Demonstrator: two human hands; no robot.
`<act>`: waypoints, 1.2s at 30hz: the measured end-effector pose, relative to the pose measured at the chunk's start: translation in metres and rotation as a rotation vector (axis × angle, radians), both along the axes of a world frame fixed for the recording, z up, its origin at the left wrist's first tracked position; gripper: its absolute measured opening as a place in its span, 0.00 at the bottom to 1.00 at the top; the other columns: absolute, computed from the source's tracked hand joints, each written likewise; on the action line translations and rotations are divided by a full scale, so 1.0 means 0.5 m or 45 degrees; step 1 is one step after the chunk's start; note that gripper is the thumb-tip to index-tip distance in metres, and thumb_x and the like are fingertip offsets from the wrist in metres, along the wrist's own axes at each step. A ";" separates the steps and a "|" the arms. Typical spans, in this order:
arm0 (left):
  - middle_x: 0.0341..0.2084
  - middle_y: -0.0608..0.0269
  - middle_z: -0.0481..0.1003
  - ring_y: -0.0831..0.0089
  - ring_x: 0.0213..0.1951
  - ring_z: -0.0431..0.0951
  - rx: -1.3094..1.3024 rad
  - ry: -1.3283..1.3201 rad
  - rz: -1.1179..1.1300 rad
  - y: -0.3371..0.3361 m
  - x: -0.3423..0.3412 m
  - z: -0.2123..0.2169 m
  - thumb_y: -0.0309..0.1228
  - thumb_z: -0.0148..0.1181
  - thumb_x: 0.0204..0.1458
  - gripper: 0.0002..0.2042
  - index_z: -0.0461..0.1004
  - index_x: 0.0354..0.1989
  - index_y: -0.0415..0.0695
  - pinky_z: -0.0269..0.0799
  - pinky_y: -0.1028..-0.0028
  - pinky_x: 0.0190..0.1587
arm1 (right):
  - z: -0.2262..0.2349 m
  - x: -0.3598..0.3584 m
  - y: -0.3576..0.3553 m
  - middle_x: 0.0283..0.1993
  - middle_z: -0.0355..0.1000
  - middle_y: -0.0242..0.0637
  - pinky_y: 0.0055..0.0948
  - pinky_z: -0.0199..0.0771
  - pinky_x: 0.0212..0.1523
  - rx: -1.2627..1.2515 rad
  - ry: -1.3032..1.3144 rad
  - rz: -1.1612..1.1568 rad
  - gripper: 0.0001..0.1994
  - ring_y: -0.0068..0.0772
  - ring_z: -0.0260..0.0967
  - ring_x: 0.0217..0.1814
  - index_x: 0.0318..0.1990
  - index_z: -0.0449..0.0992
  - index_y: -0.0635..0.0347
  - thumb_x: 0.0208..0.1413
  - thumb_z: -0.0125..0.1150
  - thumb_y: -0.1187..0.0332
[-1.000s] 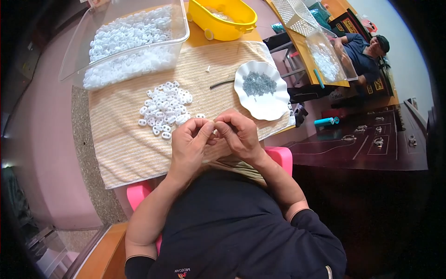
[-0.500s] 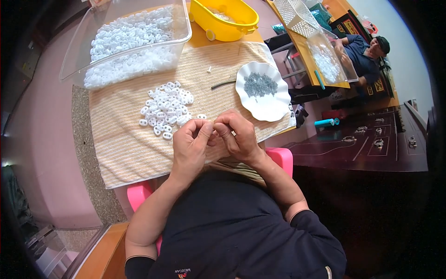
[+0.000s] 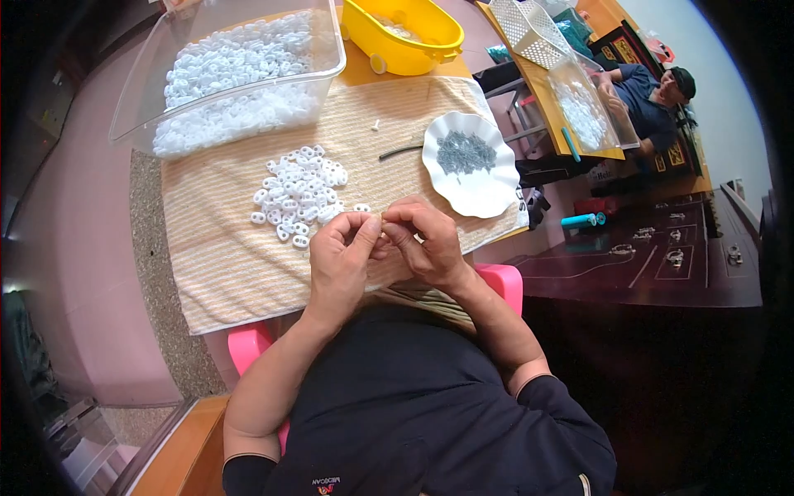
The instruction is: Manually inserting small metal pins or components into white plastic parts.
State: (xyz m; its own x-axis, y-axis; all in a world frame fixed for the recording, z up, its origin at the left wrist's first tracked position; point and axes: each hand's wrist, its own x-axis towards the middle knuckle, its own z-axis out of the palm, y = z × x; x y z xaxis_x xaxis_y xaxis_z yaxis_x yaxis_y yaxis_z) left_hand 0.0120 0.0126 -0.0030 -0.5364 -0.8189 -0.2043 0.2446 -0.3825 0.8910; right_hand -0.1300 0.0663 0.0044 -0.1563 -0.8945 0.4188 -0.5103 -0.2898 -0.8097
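My left hand [image 3: 343,248] and my right hand [image 3: 423,241] meet fingertip to fingertip above the near edge of the striped cloth [image 3: 223,281]. Both are closed in a pinch, and whatever lies between the fingers is too small and covered to make out. Just beyond my left hand spreads a pile of small white oval plastic pieces with two holes [image 3: 299,188]. One loose white piece [image 3: 361,208] lies right by my fingers. Beyond my right hand, a white wavy-edged plate [image 3: 473,197] carries a heap of small grey translucent bits [image 3: 466,153].
A large clear bin [image 3: 331,66] full of white pieces stands far left, beside a yellow wheeled tub [image 3: 405,54]. A thin dark stick [image 3: 400,152] and a tiny white piece [image 3: 375,126] lie near the plate. Another person [image 3: 645,99] sits at a separate table, far right.
My hands keep the same pinch, with barely any finger movement. The whole view has shifted very slightly.
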 end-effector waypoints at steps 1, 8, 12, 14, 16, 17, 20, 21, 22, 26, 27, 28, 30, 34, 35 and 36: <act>0.27 0.65 0.75 0.82 0.28 0.73 0.000 -0.001 0.002 -0.001 0.000 -0.002 0.32 0.55 0.59 0.11 0.73 0.36 0.34 0.72 0.82 0.32 | -0.001 -0.001 0.000 0.33 0.71 0.44 0.28 0.72 0.32 0.000 -0.001 0.002 0.06 0.37 0.71 0.32 0.36 0.73 0.68 0.49 0.61 0.82; 0.27 0.64 0.75 0.82 0.29 0.75 0.169 0.132 -0.036 -0.001 -0.001 0.000 0.31 0.56 0.59 0.09 0.73 0.37 0.35 0.75 0.82 0.34 | -0.005 -0.009 0.003 0.35 0.72 0.43 0.25 0.73 0.32 -0.003 -0.072 0.012 0.07 0.33 0.72 0.34 0.37 0.74 0.68 0.50 0.60 0.82; 0.29 0.66 0.75 0.82 0.30 0.75 0.262 0.195 -0.087 -0.003 0.003 0.002 0.31 0.56 0.58 0.08 0.74 0.38 0.38 0.76 0.80 0.35 | -0.010 -0.009 0.002 0.35 0.71 0.43 0.24 0.72 0.33 0.004 -0.152 0.028 0.06 0.32 0.71 0.34 0.37 0.74 0.68 0.51 0.59 0.82; 0.29 0.66 0.75 0.81 0.30 0.75 0.287 0.214 -0.115 -0.003 0.004 -0.004 0.30 0.56 0.58 0.08 0.74 0.38 0.38 0.76 0.80 0.35 | -0.013 -0.010 0.003 0.36 0.71 0.42 0.23 0.72 0.33 0.047 -0.179 0.014 0.05 0.31 0.71 0.34 0.37 0.74 0.68 0.52 0.59 0.82; 0.29 0.65 0.75 0.81 0.30 0.75 0.312 0.232 -0.143 -0.003 0.005 -0.006 0.30 0.56 0.58 0.08 0.74 0.39 0.38 0.77 0.80 0.36 | -0.016 -0.012 0.004 0.36 0.71 0.41 0.22 0.71 0.33 0.092 -0.207 0.000 0.05 0.29 0.70 0.33 0.37 0.74 0.68 0.52 0.58 0.81; 0.29 0.65 0.75 0.81 0.30 0.75 0.335 0.247 -0.127 -0.002 0.004 -0.002 0.29 0.56 0.58 0.08 0.74 0.39 0.36 0.76 0.81 0.36 | -0.019 -0.016 0.005 0.38 0.69 0.40 0.20 0.70 0.33 0.107 -0.254 0.045 0.04 0.25 0.68 0.33 0.39 0.72 0.68 0.56 0.55 0.80; 0.29 0.63 0.75 0.80 0.30 0.76 0.359 0.255 -0.083 -0.002 0.001 0.011 0.27 0.56 0.57 0.08 0.74 0.39 0.34 0.76 0.81 0.37 | -0.017 -0.022 0.009 0.40 0.66 0.38 0.18 0.69 0.32 0.167 -0.382 0.094 0.04 0.20 0.66 0.32 0.41 0.70 0.69 0.60 0.51 0.78; 0.30 0.63 0.75 0.80 0.31 0.76 0.357 0.254 -0.056 -0.004 0.001 0.014 0.26 0.56 0.57 0.07 0.74 0.39 0.34 0.77 0.81 0.38 | -0.016 -0.024 0.010 0.40 0.66 0.37 0.18 0.69 0.33 0.209 -0.459 0.097 0.04 0.20 0.66 0.32 0.41 0.70 0.69 0.61 0.50 0.77; 0.30 0.63 0.75 0.80 0.31 0.76 0.359 0.250 -0.056 -0.006 0.001 0.013 0.26 0.56 0.57 0.07 0.74 0.39 0.34 0.77 0.81 0.38 | -0.017 -0.024 0.012 0.40 0.65 0.37 0.18 0.68 0.33 0.240 -0.512 0.089 0.05 0.19 0.66 0.32 0.41 0.70 0.68 0.62 0.50 0.76; 0.32 0.61 0.75 0.78 0.33 0.77 0.359 0.255 -0.052 -0.011 0.005 0.011 0.22 0.55 0.56 0.07 0.72 0.41 0.33 0.78 0.79 0.39 | -0.026 -0.033 0.012 0.39 0.65 0.36 0.18 0.68 0.33 0.260 -0.502 0.117 0.05 0.19 0.66 0.32 0.40 0.70 0.68 0.62 0.51 0.75; 0.33 0.60 0.75 0.77 0.33 0.78 0.369 0.272 -0.049 -0.011 0.006 0.010 0.21 0.55 0.56 0.07 0.71 0.41 0.33 0.78 0.79 0.39 | -0.027 -0.034 0.011 0.39 0.65 0.36 0.17 0.68 0.33 0.268 -0.476 0.120 0.05 0.18 0.65 0.33 0.40 0.70 0.68 0.62 0.51 0.74; 0.33 0.60 0.75 0.77 0.33 0.78 0.369 0.268 -0.046 -0.011 0.007 0.009 0.21 0.55 0.56 0.07 0.71 0.41 0.33 0.78 0.79 0.39 | -0.029 -0.033 0.011 0.39 0.66 0.35 0.17 0.67 0.33 0.276 -0.450 0.123 0.05 0.18 0.65 0.33 0.40 0.70 0.68 0.62 0.52 0.74; 0.33 0.59 0.75 0.76 0.34 0.78 0.369 0.290 -0.051 -0.010 0.006 0.006 0.20 0.55 0.55 0.07 0.71 0.42 0.33 0.79 0.79 0.40 | -0.030 -0.032 0.012 0.40 0.66 0.35 0.16 0.67 0.34 0.295 -0.462 0.117 0.05 0.17 0.64 0.34 0.40 0.71 0.67 0.62 0.52 0.73; 0.33 0.59 0.75 0.76 0.34 0.78 0.383 0.272 -0.044 -0.011 0.006 0.002 0.20 0.56 0.55 0.07 0.71 0.41 0.33 0.79 0.79 0.40 | -0.029 -0.032 0.009 0.38 0.67 0.34 0.16 0.66 0.34 0.306 -0.453 0.125 0.05 0.17 0.63 0.34 0.39 0.71 0.67 0.61 0.54 0.73; 0.33 0.59 0.75 0.76 0.34 0.78 0.387 0.273 -0.042 -0.011 0.006 0.003 0.20 0.56 0.55 0.07 0.71 0.41 0.33 0.79 0.78 0.39 | -0.028 -0.033 0.009 0.38 0.67 0.34 0.16 0.66 0.34 0.305 -0.455 0.125 0.05 0.17 0.63 0.34 0.39 0.71 0.67 0.61 0.54 0.73; 0.33 0.59 0.75 0.76 0.34 0.78 0.390 0.274 -0.039 -0.011 0.006 0.004 0.20 0.56 0.55 0.07 0.71 0.41 0.33 0.79 0.78 0.39 | -0.027 -0.035 0.008 0.38 0.67 0.34 0.16 0.65 0.34 0.292 -0.414 0.132 0.05 0.17 0.63 0.34 0.39 0.72 0.67 0.61 0.54 0.73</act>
